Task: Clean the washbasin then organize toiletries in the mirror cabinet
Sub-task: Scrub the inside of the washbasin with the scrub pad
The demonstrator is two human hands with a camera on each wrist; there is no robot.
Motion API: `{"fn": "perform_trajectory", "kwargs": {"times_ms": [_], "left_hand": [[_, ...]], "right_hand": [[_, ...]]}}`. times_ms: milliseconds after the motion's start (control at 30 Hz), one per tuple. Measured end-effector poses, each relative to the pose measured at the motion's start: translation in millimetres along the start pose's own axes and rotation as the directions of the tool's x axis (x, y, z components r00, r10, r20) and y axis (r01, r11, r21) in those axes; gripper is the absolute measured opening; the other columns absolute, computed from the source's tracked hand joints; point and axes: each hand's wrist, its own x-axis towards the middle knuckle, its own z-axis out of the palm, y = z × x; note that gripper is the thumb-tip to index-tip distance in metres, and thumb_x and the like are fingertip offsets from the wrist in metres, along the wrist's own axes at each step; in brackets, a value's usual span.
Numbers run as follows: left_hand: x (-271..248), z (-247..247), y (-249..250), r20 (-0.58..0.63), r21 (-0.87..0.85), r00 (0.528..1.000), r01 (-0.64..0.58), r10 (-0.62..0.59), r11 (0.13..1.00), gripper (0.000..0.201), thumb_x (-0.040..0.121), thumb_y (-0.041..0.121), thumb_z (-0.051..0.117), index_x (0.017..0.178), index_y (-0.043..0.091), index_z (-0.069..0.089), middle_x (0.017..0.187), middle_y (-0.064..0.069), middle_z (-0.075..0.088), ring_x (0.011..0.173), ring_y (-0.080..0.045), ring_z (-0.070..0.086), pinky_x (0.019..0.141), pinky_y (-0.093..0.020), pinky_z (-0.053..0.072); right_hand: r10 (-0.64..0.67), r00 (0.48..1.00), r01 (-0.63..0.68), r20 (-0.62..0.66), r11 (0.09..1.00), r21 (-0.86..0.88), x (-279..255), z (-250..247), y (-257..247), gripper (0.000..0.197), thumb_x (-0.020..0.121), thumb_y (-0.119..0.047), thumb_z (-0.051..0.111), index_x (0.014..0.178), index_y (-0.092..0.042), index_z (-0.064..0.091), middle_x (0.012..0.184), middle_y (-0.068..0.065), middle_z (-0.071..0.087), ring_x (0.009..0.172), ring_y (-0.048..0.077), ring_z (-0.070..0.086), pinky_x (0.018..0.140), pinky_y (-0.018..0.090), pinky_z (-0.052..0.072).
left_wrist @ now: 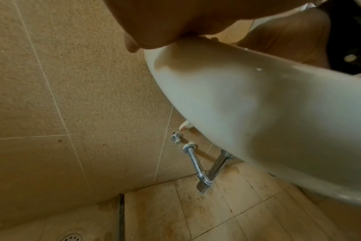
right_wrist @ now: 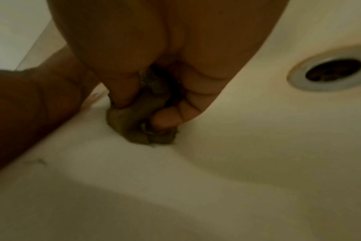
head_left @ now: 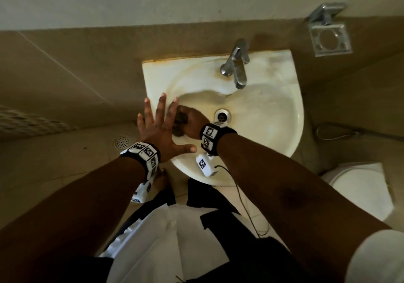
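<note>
While both arms reach over the basin, the scene reads as follows.

Washbasin: the white washbasin (head_left: 273,116) is fixed to a tiled wall, with yellow-brown stains along its back edge and on the inner slope; in the left wrist view its underside (left_wrist: 258,106) fills the right half.

Right hand: the right hand (head_left: 192,122) is inside the bowl, at about 9 o'clock from the drain (head_left: 222,116). Its fingers (right_wrist: 167,120) and thumb are curled around a dark, crumpled scrubbing pad (right_wrist: 134,125), and the pad is pressed on the inner wall of the bowl.

Scrubbing pad: in the head view the scrubbing pad (head_left: 180,122) is mostly hidden between the two hands; I cannot tell if it is cloth or sponge.

Left hand: the left hand (head_left: 160,127) lies flat on the rim at 9 o'clock of the basin, fingers straight and spread, thumb along the near rim. It holds nothing.

Tap: a chrome tap (head_left: 237,64) stands at 12 o'clock of the basin, its spout over the bowl.

Wall holder: a metal holder (head_left: 329,34) hangs on the wall at about 2 o'clock from the basin.

Under the basin: a chrome drain pipe (left_wrist: 208,172) goes to the wall, above stained floor tiles.

Floor: a round floor drain (head_left: 122,142) is at 9 o'clock, well apart from the basin.
</note>
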Motion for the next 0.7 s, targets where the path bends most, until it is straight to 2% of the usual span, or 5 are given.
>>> {"fn": "perform_trajectory", "kwargs": {"times_ms": [133, 233, 367, 600, 700], "left_hand": [[0.6, 2.2, 3.1, -0.026, 0.035, 0.999, 0.021, -0.021, 0.999, 0.148, 0.038, 0.111, 0.034, 0.153, 0.043, -0.028, 0.162, 0.006, -0.038, 0.15, -0.044, -0.026, 0.119, -0.07, 0.0], [2.1, 3.8, 8.0, -0.017, 0.072, 0.998, 0.068, -0.067, 0.995, 0.15, 0.036, 0.11, 0.04, 0.152, 0.045, -0.029, 0.161, 0.007, -0.039, 0.149, -0.042, -0.029, 0.119, -0.069, -0.004], [5.1, 3.1, 12.6, -0.002, 0.129, 0.992, 0.128, -0.128, 0.983, 0.152, 0.032, 0.11, 0.043, 0.15, 0.048, -0.031, 0.162, 0.005, -0.039, 0.149, -0.041, -0.03, 0.118, -0.07, -0.005], [1.8, 1.9, 18.9, -0.027, 0.156, 0.985, 0.173, -0.171, 0.972, 0.151, 0.033, 0.11, 0.044, 0.152, 0.049, -0.026, 0.163, 0.007, -0.036, 0.151, -0.041, -0.027, 0.118, -0.071, -0.001], [3.7, 5.0, 22.9, -0.057, 0.174, 0.982, 0.186, -0.179, 0.967, 0.15, 0.033, 0.11, 0.042, 0.154, 0.049, -0.023, 0.162, 0.005, -0.037, 0.152, -0.04, -0.025, 0.119, -0.071, 0.0]], "right_hand": [[0.148, 0.987, -0.107, 0.059, 0.889, -0.445, -4.4, -20.8, 27.6, 0.034, 0.094, -0.023, 0.063, 0.126, -0.013, 0.061, 0.117, 0.006, 0.065, 0.103, 0.022, 0.064, 0.083, 0.027, 0.05], [0.23, 0.971, -0.158, 0.066, 0.825, -0.543, -11.1, -55.8, 57.7, 0.036, 0.103, -0.014, 0.045, 0.137, -0.01, 0.057, 0.102, 0.006, 0.062, 0.075, 0.017, 0.067, 0.052, 0.017, 0.052], [0.186, 0.969, -0.242, -0.162, 0.588, -0.772, -29.3, -142.5, 92.3, 0.04, 0.101, -0.043, 0.044, 0.13, -0.025, 0.064, 0.135, 0.011, 0.062, 0.121, 0.032, 0.059, 0.101, 0.035, 0.046], [0.076, 0.84, -0.41, -0.538, 0.737, -0.537, -68.1, -241.2, 93.3, 0.03, 0.099, -0.016, 0.044, 0.117, -0.032, 0.063, 0.123, 0.01, 0.064, 0.114, 0.037, 0.06, 0.1, 0.044, 0.047], [0.122, 0.767, -0.427, -0.63, 0.83, -0.359, -50.8, -224.6, 92.8, 0.036, 0.099, -0.021, 0.053, 0.133, -0.012, 0.05, 0.127, 0.02, 0.06, 0.117, 0.042, 0.058, 0.098, 0.044, 0.046]]}}
